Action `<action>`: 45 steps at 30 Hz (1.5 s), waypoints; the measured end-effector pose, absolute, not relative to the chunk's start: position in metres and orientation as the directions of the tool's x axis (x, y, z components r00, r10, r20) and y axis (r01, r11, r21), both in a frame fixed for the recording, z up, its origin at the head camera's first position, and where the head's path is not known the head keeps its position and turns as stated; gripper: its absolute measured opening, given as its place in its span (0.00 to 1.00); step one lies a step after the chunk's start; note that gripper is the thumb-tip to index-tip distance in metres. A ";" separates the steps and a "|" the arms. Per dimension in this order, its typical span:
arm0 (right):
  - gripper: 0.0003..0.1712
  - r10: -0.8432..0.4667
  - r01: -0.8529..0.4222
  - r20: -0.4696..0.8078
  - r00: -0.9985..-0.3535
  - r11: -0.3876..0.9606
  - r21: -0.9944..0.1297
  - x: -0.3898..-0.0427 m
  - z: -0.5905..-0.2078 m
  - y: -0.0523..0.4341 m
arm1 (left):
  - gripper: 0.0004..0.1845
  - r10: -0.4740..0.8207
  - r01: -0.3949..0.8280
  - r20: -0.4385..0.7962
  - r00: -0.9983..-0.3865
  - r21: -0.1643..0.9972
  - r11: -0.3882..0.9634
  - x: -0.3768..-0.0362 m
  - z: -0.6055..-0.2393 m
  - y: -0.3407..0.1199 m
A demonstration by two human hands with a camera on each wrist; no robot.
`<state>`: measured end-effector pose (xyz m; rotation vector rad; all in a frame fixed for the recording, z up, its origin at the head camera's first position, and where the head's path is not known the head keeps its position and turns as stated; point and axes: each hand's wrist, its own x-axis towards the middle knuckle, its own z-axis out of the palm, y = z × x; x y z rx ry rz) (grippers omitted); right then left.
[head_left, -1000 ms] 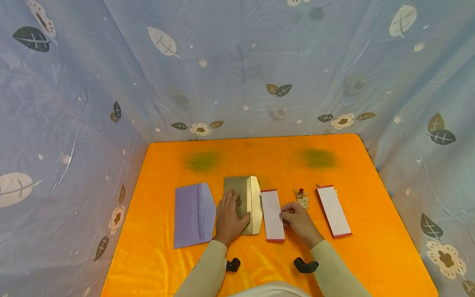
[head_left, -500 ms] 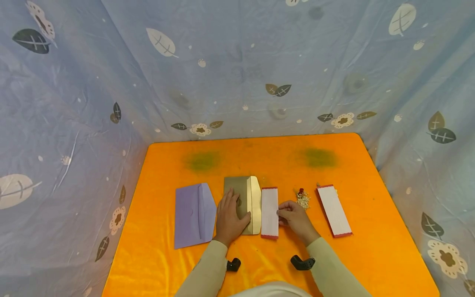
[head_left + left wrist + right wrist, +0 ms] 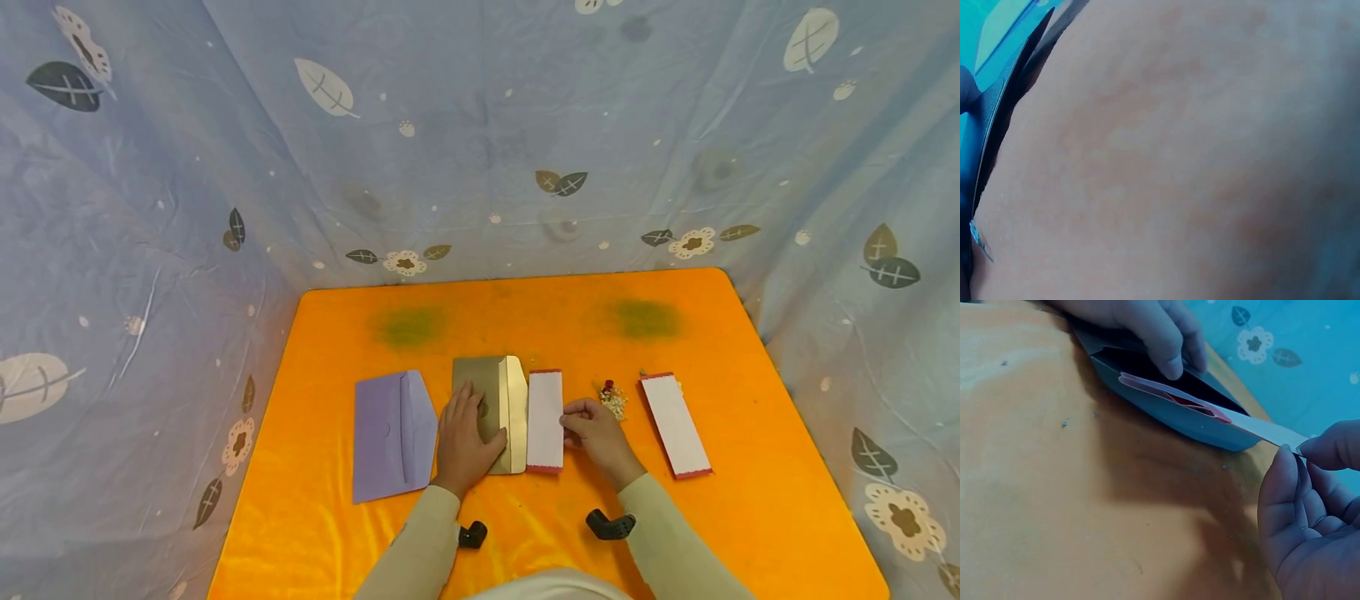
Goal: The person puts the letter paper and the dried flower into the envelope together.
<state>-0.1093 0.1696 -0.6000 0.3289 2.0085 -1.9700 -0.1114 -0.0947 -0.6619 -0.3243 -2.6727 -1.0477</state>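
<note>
A gold envelope (image 3: pixel 487 392) lies flap-open on the orange table (image 3: pixel 525 325). My left hand (image 3: pixel 467 432) rests flat on it, thumb by the flap. My right hand (image 3: pixel 567 427) pinches the right edge of a white card with red ends (image 3: pixel 545 417). The card lies against the envelope's open flap. In the right wrist view the card (image 3: pixel 1254 427) slants into the envelope's mouth (image 3: pixel 1166 406), with my right hand (image 3: pixel 1294 450) at its outer end and the left hand's fingers (image 3: pixel 1169 347) on top of the envelope. The left wrist view shows only skin close up.
A purple envelope (image 3: pixel 392 433) lies left of the gold one. A small pile of dried flowers (image 3: pixel 612 401) and a second white card (image 3: pixel 675 423) lie to the right. Blue leaf-print cloth (image 3: pixel 480 125) walls the table on three sides.
My right hand has slid the white card left and straightened it, from apart from the gold envelope to up against its flap. The left hand has stayed put.
</note>
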 end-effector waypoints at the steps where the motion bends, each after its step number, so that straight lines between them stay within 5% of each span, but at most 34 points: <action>1: 0.15 -0.053 0.370 -0.371 -0.927 0.025 -0.929 -0.110 -0.600 0.170 | 0.39 0.114 0.296 0.311 -0.943 0.633 0.715 -0.111 -0.662 -0.095; 45: 0.08 -0.070 0.338 -0.346 -0.935 0.106 -0.935 -0.129 -0.619 0.123 | 0.38 0.088 0.248 0.259 -0.962 0.691 0.679 -0.111 -0.662 -0.097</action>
